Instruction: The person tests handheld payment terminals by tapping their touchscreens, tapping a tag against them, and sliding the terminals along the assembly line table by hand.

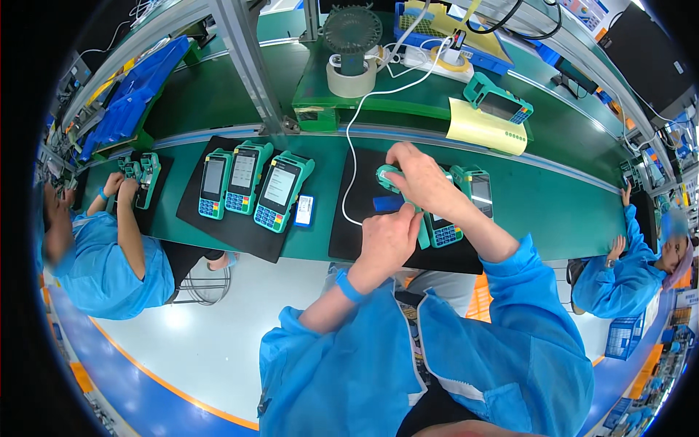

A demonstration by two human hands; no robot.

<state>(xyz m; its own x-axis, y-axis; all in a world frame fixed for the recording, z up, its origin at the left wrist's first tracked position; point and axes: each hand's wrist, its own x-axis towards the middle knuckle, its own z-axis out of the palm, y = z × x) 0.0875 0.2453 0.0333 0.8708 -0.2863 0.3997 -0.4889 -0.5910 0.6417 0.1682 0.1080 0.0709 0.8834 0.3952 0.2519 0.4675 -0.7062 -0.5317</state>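
Note:
My left hand (389, 237) presses down on a teal handheld payment terminal (443, 231) lying on a black mat (364, 211). My right hand (419, 178) reaches over it and grips a small teal part (384, 176) at the terminal's top end, where a white cable (351, 146) runs in. A second teal terminal (477, 191) lies just to the right on the same mat. Both forearms wear blue sleeves, and a blue band sits on my left wrist.
Three teal terminals (247, 178) lie in a row on another black mat to the left, with a small white-blue card (304, 210) beside them. A tape roll (351, 76), a yellow sheet (484, 127) and one more terminal (499, 102) sit behind. Co-workers in blue sit left (109, 255) and right (626, 277).

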